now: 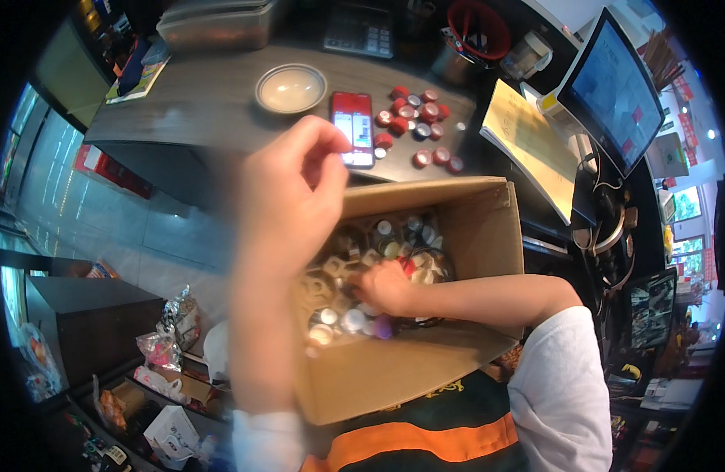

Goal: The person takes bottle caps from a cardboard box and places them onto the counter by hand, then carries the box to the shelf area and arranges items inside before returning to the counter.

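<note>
An open cardboard box (pixel 392 377) is before me, with a jumble of round silvery caps (pixel 353 320), clear bottles or jars and pale brown pieces inside. My right hand (pixel 386 287) reaches down among them, its fingers bent; whether they grip something is hidden. My left hand (pixel 300 189), blurred, hovers over the box's far left rim with thumb and fingers curled close together. What it may hold cannot be made out. Just past its fingertips lies a smartphone (pixel 353 130) with a lit screen. Several red and silver caps (pixel 406 112) are scattered on the counter (pixel 209 88) beyond the box.
Behind the phone stands a bowl (pixel 291 88). A calculator (pixel 358 38) and a plastic container (pixel 215 26) are farther back. On the right are a yellow paper pad (pixel 530 147) bearing writing and a monitor (pixel 616 94). Shelves with packaged goods (pixel 177 318) stand low on the left.
</note>
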`<state>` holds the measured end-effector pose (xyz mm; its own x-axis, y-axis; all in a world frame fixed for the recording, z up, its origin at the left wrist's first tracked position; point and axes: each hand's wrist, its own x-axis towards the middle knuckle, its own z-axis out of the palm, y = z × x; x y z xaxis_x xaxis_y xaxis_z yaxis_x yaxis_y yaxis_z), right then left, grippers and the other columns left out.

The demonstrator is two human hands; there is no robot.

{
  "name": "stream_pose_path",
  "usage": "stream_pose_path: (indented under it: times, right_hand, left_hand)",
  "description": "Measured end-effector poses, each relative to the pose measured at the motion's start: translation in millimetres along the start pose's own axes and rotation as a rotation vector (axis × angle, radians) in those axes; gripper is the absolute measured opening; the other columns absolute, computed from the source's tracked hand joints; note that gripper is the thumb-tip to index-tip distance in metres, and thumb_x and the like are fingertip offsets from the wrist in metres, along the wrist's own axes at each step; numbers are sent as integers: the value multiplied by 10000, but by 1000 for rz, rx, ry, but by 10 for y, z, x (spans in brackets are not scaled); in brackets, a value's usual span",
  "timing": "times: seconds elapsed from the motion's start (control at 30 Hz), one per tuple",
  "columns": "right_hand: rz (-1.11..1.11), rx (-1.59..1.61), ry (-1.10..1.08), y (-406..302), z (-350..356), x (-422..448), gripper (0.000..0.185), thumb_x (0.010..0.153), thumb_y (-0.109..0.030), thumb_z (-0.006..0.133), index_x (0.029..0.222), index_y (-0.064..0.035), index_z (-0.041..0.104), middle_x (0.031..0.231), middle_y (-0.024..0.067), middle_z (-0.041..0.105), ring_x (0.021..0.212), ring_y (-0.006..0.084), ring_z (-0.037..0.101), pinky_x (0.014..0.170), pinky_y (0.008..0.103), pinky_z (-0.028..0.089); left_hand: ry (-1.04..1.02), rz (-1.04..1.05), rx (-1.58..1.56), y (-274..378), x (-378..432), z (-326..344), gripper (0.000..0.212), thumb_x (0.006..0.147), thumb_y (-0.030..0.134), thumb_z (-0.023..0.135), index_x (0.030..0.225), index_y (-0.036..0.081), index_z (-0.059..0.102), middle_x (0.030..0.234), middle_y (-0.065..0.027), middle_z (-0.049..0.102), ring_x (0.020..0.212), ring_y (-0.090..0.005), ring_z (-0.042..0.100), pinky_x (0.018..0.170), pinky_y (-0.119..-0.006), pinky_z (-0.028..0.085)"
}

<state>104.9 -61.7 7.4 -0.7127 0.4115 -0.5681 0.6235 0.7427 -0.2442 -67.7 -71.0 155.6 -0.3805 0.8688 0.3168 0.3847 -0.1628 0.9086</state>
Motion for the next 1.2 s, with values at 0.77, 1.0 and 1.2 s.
stream_pose_path:
  times: [0.77, 1.0, 1.2]
  right_hand:
    - [-296, -69, 656, 69, 407, 251, 157, 606, -202, 636, 717, -103, 585, 763, 30, 524, 820, 204, 496, 728, 384, 346]
    - [-303, -7, 721, 96, 356, 214, 189, 586, -203, 652, 723, -94, 582, 758, 33, 522, 815, 210, 495, 726, 379, 343]
    - [-552, 121, 718, -285, -890, -511, 242, 546, -177, 697, 727, -107, 551, 719, 49, 441, 761, 218, 454, 630, 329, 340]
  left_hand:
    - [7, 11, 66, 1, -26, -12, 23, 775, -12, 522, 786, -3, 540, 688, 1, 556, 658, -58, 536, 624, -194, 421]
    - [-4, 7, 57, 24, -5, 5, 26, 772, -15, 525, 784, -3, 543, 687, 0, 558, 653, -58, 534, 619, -194, 420]
    - [24, -19, 67, -16, -12, -41, 34, 767, -22, 527, 788, -3, 545, 687, 4, 549, 642, -58, 521, 615, -194, 419]
